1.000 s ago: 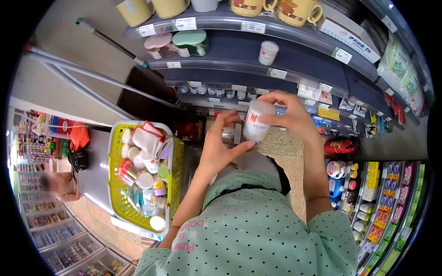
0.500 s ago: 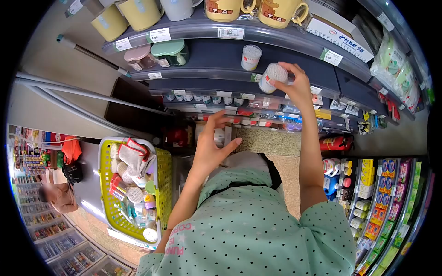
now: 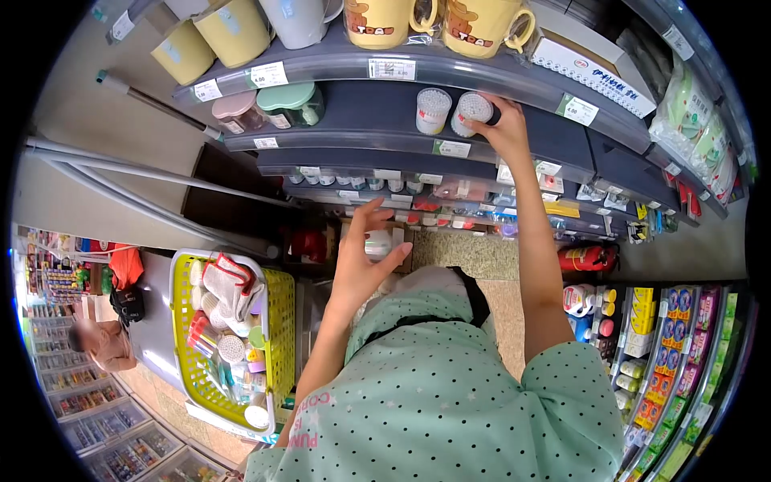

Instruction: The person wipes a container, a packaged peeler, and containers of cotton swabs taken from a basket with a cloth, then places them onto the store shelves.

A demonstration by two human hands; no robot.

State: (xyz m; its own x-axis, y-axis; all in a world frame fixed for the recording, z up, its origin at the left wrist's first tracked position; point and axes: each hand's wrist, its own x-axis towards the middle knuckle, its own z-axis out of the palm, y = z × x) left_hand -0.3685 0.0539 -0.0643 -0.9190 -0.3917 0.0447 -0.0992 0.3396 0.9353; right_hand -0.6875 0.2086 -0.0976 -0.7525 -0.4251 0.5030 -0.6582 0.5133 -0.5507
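Observation:
My right hand (image 3: 504, 132) grips a round clear tub of cotton swabs (image 3: 471, 114), its fingers around the tub's right side. It stands on the dark shelf (image 3: 361, 120), close beside a second, similar tub of cotton swabs (image 3: 433, 111) on its left. White dotted tips show through both lids. My left hand (image 3: 360, 261) hovers lower down in front of the shelves, holding nothing, with thumb and fingers apart.
Yellow mugs (image 3: 379, 22) and a white box (image 3: 590, 72) occupy the shelf above. Lidded jars (image 3: 291, 104) sit to the left. A filled yellow-green basket (image 3: 281, 337) is at my left, with a person (image 3: 108, 344) beyond it. A fire extinguisher (image 3: 589, 258) is at right.
My right hand has moved up and inward with the tub of cotton swabs, bringing it onto the shelf beside the other one. My left hand stays nearly in place.

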